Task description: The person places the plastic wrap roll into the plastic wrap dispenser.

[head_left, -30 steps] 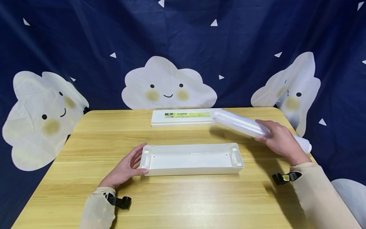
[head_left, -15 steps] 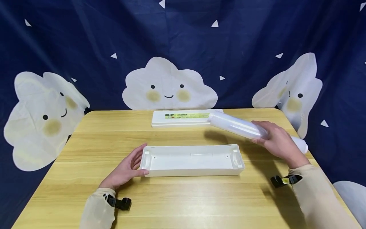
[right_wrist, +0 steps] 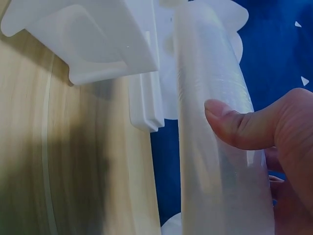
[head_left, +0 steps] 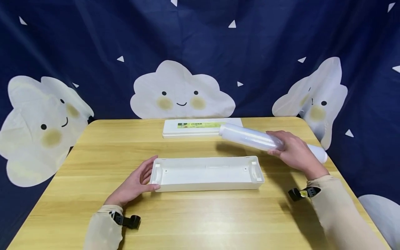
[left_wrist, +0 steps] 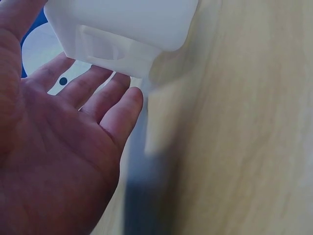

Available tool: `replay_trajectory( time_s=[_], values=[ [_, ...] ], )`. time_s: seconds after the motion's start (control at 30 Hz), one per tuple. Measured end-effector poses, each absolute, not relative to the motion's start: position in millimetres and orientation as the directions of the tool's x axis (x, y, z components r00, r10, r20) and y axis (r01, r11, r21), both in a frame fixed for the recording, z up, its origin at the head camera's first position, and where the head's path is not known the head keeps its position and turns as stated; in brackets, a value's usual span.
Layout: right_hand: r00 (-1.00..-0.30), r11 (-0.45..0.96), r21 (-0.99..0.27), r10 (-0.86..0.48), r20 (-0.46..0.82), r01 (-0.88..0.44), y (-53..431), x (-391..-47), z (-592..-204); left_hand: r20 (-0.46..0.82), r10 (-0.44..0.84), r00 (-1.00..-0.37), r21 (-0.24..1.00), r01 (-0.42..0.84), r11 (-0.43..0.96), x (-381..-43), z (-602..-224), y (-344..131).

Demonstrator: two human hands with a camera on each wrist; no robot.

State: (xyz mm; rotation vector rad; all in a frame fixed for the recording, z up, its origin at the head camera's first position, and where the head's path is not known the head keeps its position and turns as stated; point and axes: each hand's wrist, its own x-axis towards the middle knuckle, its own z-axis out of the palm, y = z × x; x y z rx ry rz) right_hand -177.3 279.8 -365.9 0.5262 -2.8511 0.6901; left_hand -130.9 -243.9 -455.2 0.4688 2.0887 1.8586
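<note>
A long white plastic cling film box [head_left: 207,188], open at the top, lies across the middle of the table. My left hand [head_left: 134,182] holds its left end, thumb at the front corner and fingers at the back corner. In the left wrist view those fingers [left_wrist: 95,81] reach to the box's end wall [left_wrist: 105,46]. A roll of cling film [head_left: 248,136] is held in my right hand [head_left: 293,151], tilted above the table behind the box's right end. The right wrist view shows the thumb [right_wrist: 239,127] pressed along the wrapped film [right_wrist: 210,161].
At the table's back edge lies a white lid [head_left: 171,131] with a green and yellow label [head_left: 200,125]; the roll's far end overlaps it in the head view. A navy curtain [head_left: 200,38] with cloud prints hangs behind the wooden table [head_left: 203,218].
My right hand has carried the roll leftward, so its far end covers more of the lid. My left hand and the box keep their place; the head view shifts slightly.
</note>
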Motion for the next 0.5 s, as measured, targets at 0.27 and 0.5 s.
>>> replay_trajectory(
  time_s=[0.27,0.5],
  values=[
    [-0.918,0.831,-0.397,-0.32,0.234,-0.391,274.9,-179.1,-366.8,-0.014,0.431,-0.902,0.994,0.036,0.108,-130.1,-455.8,-244.7],
    [-0.916,0.832,-0.39,-0.319,0.244,-0.394,270.8,-178.5,-365.5,-0.015,0.433,-0.901,0.994,0.031,0.1,-129.9,-456.8,-244.4]
  ],
)
